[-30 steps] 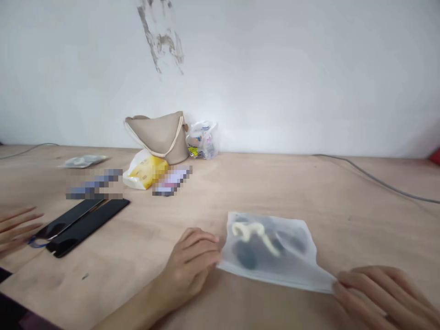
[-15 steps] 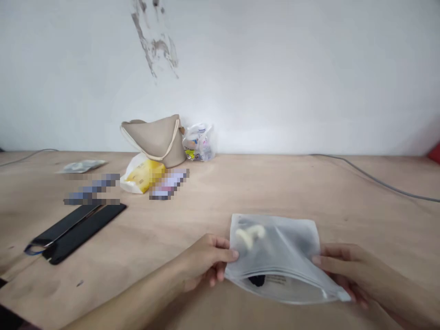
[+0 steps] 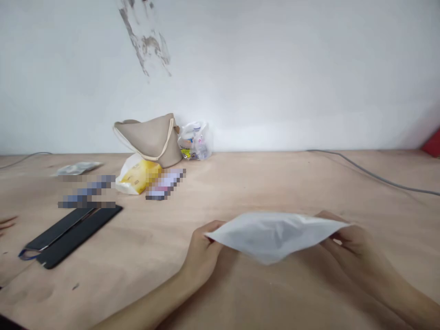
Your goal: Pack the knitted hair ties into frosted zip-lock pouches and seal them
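Note:
A frosted white zip bag is stretched between my two hands above the table, tipped so that one closed face and edge point toward me. Its opening and what it holds are hidden from this angle. My left hand grips the bag's left corner, fingers tucked behind it. At the right corner, my right hand pinches the bag, its fingers partly out of sight.
On the wooden table to the left lie a black folding case, a yellow tissue pack and a blurred phone-like item. A beige bag and a clear plastic bag stand by the wall. A grey cable runs right. Another person's fingers show at left.
The zip bag has been tilted, so its open mouth and the dark and pale contents no longer show. Both hands have turned with it and risen slightly. Fingers have appeared at the left edge.

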The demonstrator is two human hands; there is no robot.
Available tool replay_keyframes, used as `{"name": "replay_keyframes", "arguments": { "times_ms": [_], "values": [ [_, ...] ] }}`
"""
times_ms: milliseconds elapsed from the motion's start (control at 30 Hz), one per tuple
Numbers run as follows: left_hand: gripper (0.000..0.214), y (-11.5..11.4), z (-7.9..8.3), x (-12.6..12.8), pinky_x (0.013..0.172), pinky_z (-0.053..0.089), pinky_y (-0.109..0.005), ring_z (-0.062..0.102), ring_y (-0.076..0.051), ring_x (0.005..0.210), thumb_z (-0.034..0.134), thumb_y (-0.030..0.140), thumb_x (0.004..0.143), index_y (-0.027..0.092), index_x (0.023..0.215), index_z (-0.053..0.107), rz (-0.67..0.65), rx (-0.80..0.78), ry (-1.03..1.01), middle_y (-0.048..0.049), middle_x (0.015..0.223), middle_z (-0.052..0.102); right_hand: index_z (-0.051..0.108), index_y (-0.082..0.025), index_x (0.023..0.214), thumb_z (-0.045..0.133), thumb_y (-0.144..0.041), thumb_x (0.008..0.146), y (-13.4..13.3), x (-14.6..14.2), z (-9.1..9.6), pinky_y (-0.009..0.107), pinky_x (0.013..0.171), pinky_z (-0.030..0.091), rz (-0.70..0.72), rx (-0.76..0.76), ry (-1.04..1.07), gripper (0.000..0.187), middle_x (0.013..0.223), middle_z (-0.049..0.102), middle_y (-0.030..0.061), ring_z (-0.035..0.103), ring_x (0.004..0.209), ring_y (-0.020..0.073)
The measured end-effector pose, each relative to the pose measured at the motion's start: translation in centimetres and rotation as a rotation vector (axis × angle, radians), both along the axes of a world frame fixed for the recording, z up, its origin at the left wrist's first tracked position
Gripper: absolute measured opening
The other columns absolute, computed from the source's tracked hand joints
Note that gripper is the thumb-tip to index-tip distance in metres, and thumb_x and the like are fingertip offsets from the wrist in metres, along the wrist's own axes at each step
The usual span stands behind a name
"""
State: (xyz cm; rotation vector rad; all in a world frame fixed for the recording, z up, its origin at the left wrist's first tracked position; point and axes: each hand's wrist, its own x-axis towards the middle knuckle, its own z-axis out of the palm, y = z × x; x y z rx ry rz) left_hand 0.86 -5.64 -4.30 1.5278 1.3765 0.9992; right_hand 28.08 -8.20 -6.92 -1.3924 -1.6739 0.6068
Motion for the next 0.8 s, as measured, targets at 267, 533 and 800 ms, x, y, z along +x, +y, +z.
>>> {"name": "replay_keyframes", "arguments": {
  "times_ms": [267,533,800],
  "values": [
    [0.02,0.5,-1.0,0.1,0.081,0.045,-0.031,0.061,-0.021,0.09,0.055,0.031,0.081,0.018,0.093,0.064,-0.013,0.027,-0.134,-0.0047,0.095,0.069,0.064,-0.023,0.092,0.051,-0.04,0.083,0.5,-0.4,-1.1,0.038,0.077,0.05,0.065,-0.103,0.099,0.023,0.091,0.065,0.005,0.061,0.085,0.0245],
    [0.024,1.9,-1.0,1.7,0.073,0.043,-0.025,0.055,-0.015,0.077,0.053,0.043,0.084,0.019,0.079,0.055,0.131,0.189,-0.226,0.0004,0.077,0.06,0.057,-0.024,0.081,0.05,-0.05,0.083,2.3,-1.4,-0.5,0.031,0.067,0.045,-0.096,-0.117,0.233,0.027,0.078,0.061,0.0007,0.058,0.083,0.0219],
    [0.027,5.4,-0.8,3.4,0.064,0.041,-0.021,0.049,-0.011,0.067,0.057,0.044,0.082,0.018,0.074,0.052,0.185,0.257,-0.381,0.0033,0.069,0.054,0.051,-0.023,0.077,0.05,-0.05,0.083,5.2,-2.4,-0.1,0.029,0.068,0.046,-0.161,-0.039,0.396,0.028,0.076,0.056,-0.0023,0.053,0.075,0.0159]
  ]
}}
